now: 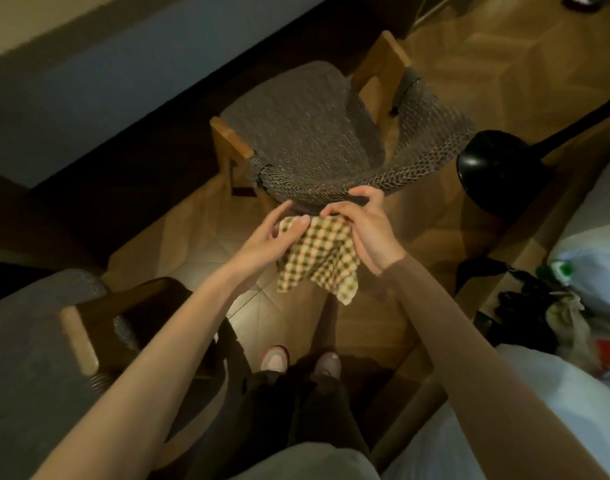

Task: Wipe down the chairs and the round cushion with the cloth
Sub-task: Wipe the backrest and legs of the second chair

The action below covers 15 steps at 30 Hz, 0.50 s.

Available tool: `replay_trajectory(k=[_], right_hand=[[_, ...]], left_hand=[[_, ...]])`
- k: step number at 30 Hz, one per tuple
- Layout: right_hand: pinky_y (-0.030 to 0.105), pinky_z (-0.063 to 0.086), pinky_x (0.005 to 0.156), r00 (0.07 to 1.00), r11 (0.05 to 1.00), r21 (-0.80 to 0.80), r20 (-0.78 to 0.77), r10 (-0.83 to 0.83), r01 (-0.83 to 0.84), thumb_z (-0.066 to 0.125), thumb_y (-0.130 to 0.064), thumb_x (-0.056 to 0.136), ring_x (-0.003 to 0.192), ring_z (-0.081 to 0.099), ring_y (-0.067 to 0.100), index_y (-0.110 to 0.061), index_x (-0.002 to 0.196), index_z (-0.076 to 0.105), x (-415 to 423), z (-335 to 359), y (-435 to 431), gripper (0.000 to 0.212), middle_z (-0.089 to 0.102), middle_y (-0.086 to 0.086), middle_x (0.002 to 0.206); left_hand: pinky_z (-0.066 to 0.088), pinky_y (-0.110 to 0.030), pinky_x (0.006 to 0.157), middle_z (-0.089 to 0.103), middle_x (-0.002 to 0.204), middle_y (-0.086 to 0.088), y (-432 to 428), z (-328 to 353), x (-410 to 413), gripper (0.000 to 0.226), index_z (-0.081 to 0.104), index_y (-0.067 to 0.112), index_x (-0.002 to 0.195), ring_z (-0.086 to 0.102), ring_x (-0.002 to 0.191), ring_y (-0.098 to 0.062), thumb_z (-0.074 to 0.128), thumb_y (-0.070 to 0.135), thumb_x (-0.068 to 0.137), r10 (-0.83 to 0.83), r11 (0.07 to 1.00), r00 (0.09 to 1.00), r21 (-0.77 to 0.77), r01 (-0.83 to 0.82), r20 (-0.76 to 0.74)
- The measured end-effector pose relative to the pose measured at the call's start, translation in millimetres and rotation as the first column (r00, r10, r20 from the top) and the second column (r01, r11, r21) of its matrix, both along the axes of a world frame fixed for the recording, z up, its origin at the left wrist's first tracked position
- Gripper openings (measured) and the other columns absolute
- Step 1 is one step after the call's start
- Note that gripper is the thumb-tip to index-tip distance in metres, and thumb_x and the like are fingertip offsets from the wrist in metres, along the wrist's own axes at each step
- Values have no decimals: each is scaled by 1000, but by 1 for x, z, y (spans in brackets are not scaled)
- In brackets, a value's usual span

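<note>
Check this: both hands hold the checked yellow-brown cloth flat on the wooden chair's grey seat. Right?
Wrong place: the head view shows the left hand and right hand holding the checked yellow-brown cloth in the air, before the wooden chair, not on its grey seat.

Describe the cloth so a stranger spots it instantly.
Find the woven chair mid-view. Just below its curved backrest, the left hand and right hand hold a cloth. It alone is checked, cream with green and red.

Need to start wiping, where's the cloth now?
Centre of the head view: the cloth is held by the left hand and right hand, just before the chair.
</note>
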State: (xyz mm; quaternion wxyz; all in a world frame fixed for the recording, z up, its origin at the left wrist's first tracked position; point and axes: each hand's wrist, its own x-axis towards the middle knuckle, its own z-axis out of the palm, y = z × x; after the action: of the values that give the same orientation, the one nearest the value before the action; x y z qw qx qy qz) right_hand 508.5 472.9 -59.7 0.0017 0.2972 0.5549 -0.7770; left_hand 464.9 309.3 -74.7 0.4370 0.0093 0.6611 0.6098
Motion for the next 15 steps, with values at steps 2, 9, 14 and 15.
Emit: replay_trajectory(k=[2, 9, 14, 15], right_hand=[[24, 53, 74, 998, 995, -96, -48, 34, -39, 41, 8, 92, 74, 66, 11, -19, 99, 35, -16, 5, -13, 29, 69, 5, 73], [25, 53, 78, 955, 954, 49, -2, 298, -297, 39, 13, 88, 88, 64, 13, -14, 101, 46, -67, -15, -47, 31, 66, 7, 92], [10, 42, 91, 854, 711, 519, 74, 515, -474, 49, -6, 95, 112, 51, 4, -20, 117, 54, -108, -52, -54, 27, 55, -6, 122], [4, 37, 88, 842, 649, 603, 72, 535, -464, 49, -8, 96, 113, 48, 1, -22, 121, 54, -118, -61, -54, 29, 52, -6, 128]], left_hand=[[46, -30, 95, 49, 135, 4, -20, 0, -3, 87, 28, 30, 147, 53, 113, -9, 64, 52, 72, 61, 998, 991, -20, -58, 123], [50, -35, 94, 63, 118, -5, -70, -17, -34, 34, 61, 13, 117, 60, 108, -18, 68, 23, 85, 405, 895, 914, -194, -402, -28], [44, -25, 82, 61, 107, 14, -86, -49, -61, 22, 64, 25, 113, 54, 104, -8, 52, 29, 95, 546, 798, 798, -132, -588, -256], [44, -26, 82, 62, 108, 13, -87, -59, -68, 23, 64, 24, 114, 55, 104, -8, 52, 30, 96, 577, 772, 769, -124, -623, -276]])
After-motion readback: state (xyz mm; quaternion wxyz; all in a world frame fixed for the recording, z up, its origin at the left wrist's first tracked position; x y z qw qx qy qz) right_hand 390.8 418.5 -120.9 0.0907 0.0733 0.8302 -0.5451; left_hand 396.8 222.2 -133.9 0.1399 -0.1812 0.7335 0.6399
